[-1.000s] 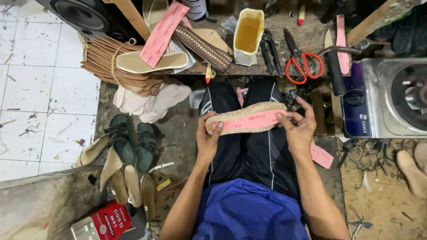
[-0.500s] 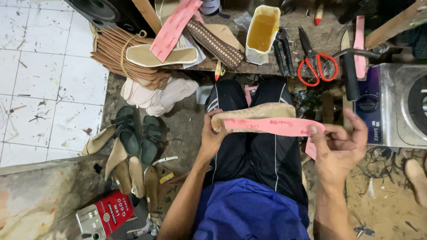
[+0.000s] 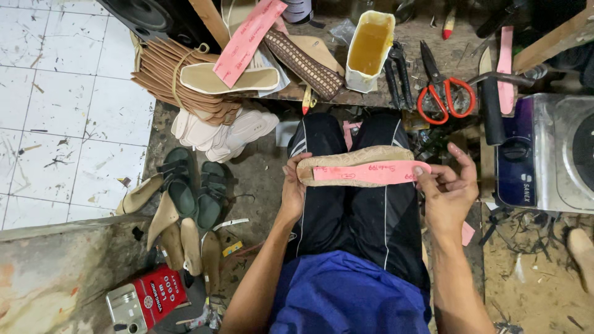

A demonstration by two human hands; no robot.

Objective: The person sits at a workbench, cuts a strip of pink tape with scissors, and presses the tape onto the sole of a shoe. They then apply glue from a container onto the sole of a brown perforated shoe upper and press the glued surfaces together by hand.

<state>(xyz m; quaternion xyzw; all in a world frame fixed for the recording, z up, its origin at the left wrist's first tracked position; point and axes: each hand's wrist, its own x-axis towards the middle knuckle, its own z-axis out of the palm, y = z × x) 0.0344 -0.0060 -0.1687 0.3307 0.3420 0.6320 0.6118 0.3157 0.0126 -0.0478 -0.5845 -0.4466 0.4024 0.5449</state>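
I hold a tan shoe sole (image 3: 356,158) level over my knees. My left hand (image 3: 293,184) grips its left end. A long pink strip (image 3: 365,173) lies along the sole's near edge. My right hand (image 3: 447,188) pinches the strip's right end against the sole, with the other fingers spread. My black trousers (image 3: 346,210) and blue shirt (image 3: 346,297) lie below.
A yellow-filled white container (image 3: 369,49), red-handled scissors (image 3: 442,86), pliers (image 3: 396,68) and a patterned strap (image 3: 303,59) lie ahead. A stack of brown soles (image 3: 167,77) and another pink strip (image 3: 247,40) sit at the left. Green sandals (image 3: 198,185), a red tin (image 3: 148,300) and a metal appliance (image 3: 550,154) flank me.
My right hand drew the pink strip out to the right past the sole, then came back; the strip now lies pressed along the sole's edge.
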